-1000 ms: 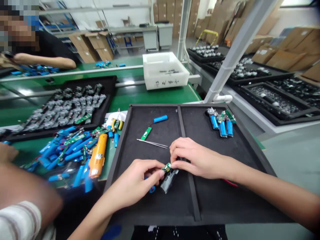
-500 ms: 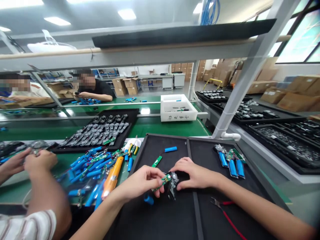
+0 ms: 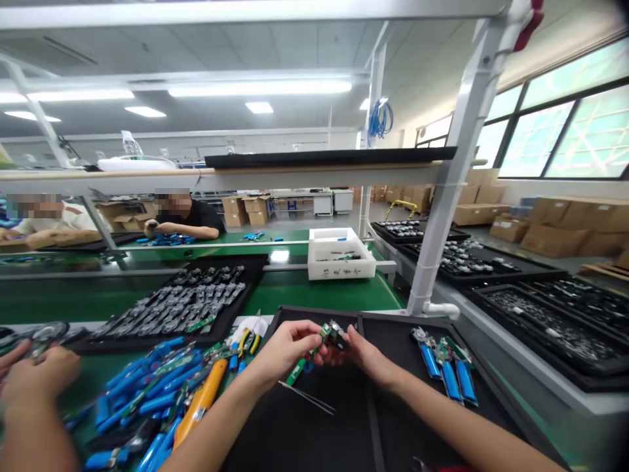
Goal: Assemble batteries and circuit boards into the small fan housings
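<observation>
My left hand (image 3: 297, 347) pinches a small green circuit board (image 3: 325, 332) between thumb and fingers. Against it sits a small dark grey part (image 3: 336, 335), and the fingers of my right hand (image 3: 367, 357) close round its right side. Both hands are over a black tray (image 3: 324, 439). Below my left hand lies another green board strip (image 3: 295, 372), with a blue cell end (image 3: 308, 366) by it. A thin two-pronged metal tool, like tweezers (image 3: 309, 398), shows just under them. How board and grey part join is too small to tell.
Blue battery cells (image 3: 152, 380) and an orange-handled tool (image 3: 204, 400) lie left. Several cells with boards (image 3: 449, 373) lie in the tray's right side. Beyond are a tray of grey parts (image 3: 181, 301), a white bin (image 3: 341, 269) and an upright post (image 3: 435, 223). A co-worker's hands (image 3: 42, 373) work far left.
My view has tilted upward. My hands have drawn closer together, with my right fingers now round the grey part. The tweezers-like tool has come into sight; the red-handled pliers have nearly left view.
</observation>
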Action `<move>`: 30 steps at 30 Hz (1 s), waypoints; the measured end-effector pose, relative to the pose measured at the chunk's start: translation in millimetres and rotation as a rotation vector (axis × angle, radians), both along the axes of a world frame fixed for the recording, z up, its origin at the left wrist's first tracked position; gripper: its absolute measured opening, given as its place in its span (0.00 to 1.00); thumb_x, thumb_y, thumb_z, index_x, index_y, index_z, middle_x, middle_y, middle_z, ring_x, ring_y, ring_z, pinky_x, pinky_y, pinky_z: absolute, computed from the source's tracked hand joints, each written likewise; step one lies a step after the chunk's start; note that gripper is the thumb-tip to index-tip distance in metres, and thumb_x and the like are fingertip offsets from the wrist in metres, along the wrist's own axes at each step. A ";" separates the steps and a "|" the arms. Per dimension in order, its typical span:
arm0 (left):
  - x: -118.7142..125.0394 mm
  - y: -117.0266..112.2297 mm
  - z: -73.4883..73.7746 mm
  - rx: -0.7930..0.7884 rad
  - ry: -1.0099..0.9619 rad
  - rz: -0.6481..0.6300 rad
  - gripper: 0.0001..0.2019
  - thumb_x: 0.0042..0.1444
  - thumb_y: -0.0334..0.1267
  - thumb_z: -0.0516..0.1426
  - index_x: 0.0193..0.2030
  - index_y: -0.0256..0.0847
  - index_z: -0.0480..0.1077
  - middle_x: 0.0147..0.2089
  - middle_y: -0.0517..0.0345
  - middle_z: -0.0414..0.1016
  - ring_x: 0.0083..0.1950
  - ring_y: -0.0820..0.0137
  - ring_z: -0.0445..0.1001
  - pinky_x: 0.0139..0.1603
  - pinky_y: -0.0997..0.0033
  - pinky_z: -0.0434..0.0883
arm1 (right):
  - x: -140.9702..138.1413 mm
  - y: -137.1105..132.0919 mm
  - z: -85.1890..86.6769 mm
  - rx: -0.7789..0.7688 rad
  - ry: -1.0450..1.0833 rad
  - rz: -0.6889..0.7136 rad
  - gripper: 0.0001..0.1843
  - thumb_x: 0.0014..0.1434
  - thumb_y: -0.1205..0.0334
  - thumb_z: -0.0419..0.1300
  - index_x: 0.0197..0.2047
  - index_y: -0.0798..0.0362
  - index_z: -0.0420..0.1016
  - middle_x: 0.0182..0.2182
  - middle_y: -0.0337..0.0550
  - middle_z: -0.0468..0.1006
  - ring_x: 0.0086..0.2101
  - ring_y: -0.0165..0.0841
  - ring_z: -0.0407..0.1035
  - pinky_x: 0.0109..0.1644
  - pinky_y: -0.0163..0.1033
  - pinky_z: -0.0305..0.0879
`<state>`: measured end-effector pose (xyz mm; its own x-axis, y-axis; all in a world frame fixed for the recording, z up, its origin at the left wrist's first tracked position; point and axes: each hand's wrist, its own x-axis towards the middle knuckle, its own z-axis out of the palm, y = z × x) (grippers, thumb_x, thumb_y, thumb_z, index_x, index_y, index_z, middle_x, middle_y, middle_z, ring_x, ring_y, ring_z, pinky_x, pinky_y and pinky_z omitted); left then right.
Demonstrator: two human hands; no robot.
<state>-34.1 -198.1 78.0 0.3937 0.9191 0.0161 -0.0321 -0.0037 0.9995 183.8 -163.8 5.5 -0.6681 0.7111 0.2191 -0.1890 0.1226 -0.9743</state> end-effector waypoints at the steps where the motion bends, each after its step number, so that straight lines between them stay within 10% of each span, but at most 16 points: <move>1: 1.4 4.7 -2.1 0.014 0.006 -0.001 0.16 0.57 0.46 0.66 0.42 0.33 0.77 0.35 0.49 0.81 0.32 0.70 0.78 0.36 0.72 0.71 | -2.0 4.0 -4.9 -0.035 0.021 -0.025 0.39 0.72 0.34 0.40 0.47 0.57 0.80 0.39 0.48 0.80 0.38 0.37 0.72 0.46 0.43 0.65; 9: 16.3 15.0 -33.6 -0.040 0.127 -0.098 0.16 0.56 0.46 0.66 0.40 0.32 0.76 0.33 0.50 0.80 0.29 0.71 0.77 0.34 0.72 0.70 | 7.8 12.1 -19.8 -0.091 0.101 -0.224 0.19 0.67 0.45 0.61 0.51 0.50 0.71 0.37 0.38 0.75 0.37 0.32 0.70 0.42 0.36 0.65; 20: 24.2 29.9 -66.1 -0.154 0.108 -0.077 0.15 0.56 0.45 0.65 0.39 0.33 0.75 0.31 0.52 0.79 0.27 0.71 0.76 0.33 0.72 0.71 | 34.9 19.9 -36.1 -0.105 0.033 -0.242 0.19 0.65 0.48 0.65 0.46 0.52 0.65 0.35 0.38 0.76 0.33 0.31 0.72 0.36 0.35 0.69; 30: 24.8 30.9 -67.1 -0.167 0.142 -0.089 0.14 0.59 0.45 0.64 0.41 0.35 0.75 0.33 0.53 0.79 0.28 0.72 0.76 0.34 0.73 0.71 | 43.5 26.8 -32.4 -0.151 0.032 -0.201 0.32 0.65 0.51 0.64 0.67 0.48 0.59 0.42 0.45 0.81 0.40 0.36 0.77 0.40 0.38 0.74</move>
